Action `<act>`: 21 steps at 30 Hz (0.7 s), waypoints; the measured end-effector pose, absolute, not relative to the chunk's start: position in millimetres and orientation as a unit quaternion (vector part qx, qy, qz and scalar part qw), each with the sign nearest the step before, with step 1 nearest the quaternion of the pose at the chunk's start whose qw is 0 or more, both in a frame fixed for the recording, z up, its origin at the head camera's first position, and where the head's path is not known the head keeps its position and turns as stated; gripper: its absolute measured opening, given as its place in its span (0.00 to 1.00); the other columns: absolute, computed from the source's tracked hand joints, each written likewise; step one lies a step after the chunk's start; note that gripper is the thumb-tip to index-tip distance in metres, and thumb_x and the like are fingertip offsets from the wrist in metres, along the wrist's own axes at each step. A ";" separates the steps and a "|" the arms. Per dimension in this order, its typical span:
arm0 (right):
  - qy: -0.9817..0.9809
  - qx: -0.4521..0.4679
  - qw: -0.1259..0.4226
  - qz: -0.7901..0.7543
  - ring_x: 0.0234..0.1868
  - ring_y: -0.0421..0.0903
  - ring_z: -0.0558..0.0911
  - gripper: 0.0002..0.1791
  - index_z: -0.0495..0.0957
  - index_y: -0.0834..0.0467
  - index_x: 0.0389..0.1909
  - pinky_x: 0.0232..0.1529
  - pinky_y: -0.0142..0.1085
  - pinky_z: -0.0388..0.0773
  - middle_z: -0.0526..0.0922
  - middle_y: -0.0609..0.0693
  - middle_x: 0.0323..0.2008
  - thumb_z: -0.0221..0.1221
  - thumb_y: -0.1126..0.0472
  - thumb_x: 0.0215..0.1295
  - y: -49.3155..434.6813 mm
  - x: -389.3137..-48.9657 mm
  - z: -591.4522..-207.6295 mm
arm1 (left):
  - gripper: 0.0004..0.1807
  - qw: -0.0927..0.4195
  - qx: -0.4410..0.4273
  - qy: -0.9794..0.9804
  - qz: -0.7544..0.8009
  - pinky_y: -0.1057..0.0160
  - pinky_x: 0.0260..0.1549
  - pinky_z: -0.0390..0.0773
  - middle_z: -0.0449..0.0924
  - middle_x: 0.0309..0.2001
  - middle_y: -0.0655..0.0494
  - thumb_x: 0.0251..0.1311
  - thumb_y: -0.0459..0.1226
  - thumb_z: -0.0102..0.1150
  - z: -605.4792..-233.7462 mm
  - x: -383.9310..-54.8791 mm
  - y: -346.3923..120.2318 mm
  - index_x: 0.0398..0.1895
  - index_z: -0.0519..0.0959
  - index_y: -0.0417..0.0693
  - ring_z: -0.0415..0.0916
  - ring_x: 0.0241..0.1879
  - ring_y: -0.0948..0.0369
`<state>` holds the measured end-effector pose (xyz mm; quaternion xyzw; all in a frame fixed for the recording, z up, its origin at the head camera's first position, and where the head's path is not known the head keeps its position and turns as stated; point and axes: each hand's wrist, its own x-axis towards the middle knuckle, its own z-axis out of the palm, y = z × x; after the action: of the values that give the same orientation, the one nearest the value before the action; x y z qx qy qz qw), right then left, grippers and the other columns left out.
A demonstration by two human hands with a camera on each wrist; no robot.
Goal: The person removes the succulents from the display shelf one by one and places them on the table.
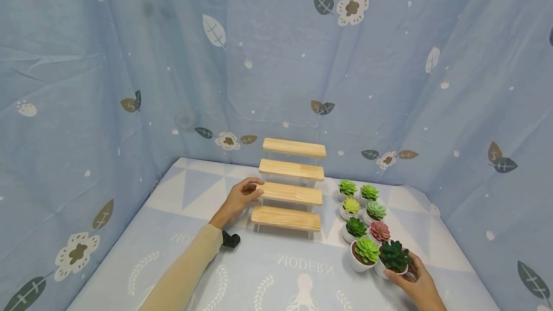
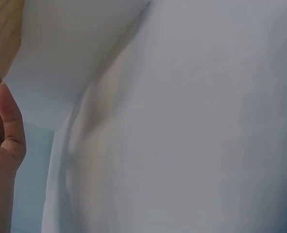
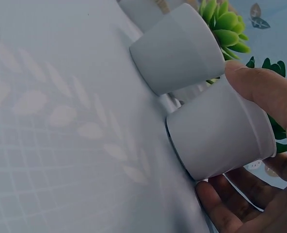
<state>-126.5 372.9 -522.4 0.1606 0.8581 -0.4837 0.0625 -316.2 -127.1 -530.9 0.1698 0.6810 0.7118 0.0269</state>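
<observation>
My left hand [image 1: 240,198] pinches the left end of a board on a four-tier wooden stand [image 1: 290,193], second step from the front. Seen from the left wrist, the fingertips are right at the corner of the wooden board [image 2: 7,36]. At the front right, my right hand [image 1: 416,282] grips a white pot holding a dark green succulent [image 1: 394,256]. In the right wrist view the thumb lies on the rim of that pot [image 3: 218,133] and the fingers curl round its far side. A bright green succulent [image 1: 366,249] stands in a white pot just left of it.
Behind the gripped pot stand several more potted succulents, among them a reddish one [image 1: 379,231] and a yellow-green one [image 1: 350,205]. A small black object [image 1: 231,240] lies by my left forearm. Blue patterned curtains [image 1: 276,61] enclose the back and sides of the table.
</observation>
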 end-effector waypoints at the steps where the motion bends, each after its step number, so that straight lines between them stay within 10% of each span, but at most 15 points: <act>1: 0.858 0.159 0.062 -0.484 0.68 0.70 0.69 0.61 0.42 0.69 0.79 0.59 0.49 0.80 0.59 0.77 0.72 0.69 0.41 0.65 372.9 -127.0 -522.4 | 0.21 0.027 0.168 0.681 0.712 0.48 0.49 0.83 0.78 0.47 0.45 0.68 0.42 0.68 -530.4 -315.8 -127.8 0.61 0.79 0.48 0.78 0.45 0.50; 12: 0.864 0.112 0.067 -0.487 0.70 0.70 0.62 0.54 0.36 0.60 0.83 0.64 0.62 0.71 0.50 0.74 0.75 0.62 0.44 0.74 384.5 -120.9 -505.7 | 0.20 0.022 0.191 0.716 0.671 0.40 0.48 0.80 0.81 0.45 0.47 0.71 0.45 0.65 -524.2 -311.5 -133.7 0.63 0.78 0.53 0.76 0.44 0.43; 21: 0.869 0.103 -0.084 -0.477 0.46 0.20 0.71 0.43 0.50 0.60 0.81 0.42 0.23 0.80 0.68 0.50 0.63 0.57 0.44 0.77 409.8 -129.8 -465.5 | 0.22 0.039 0.222 0.776 0.589 0.34 0.50 0.77 0.80 0.51 0.50 0.74 0.54 0.58 -490.7 -315.6 -144.2 0.66 0.75 0.63 0.77 0.51 0.38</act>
<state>-129.8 409.8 -465.5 0.1032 0.8690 -0.4766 -0.0840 -315.6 -144.2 -490.7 0.2216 0.7762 0.5890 0.0385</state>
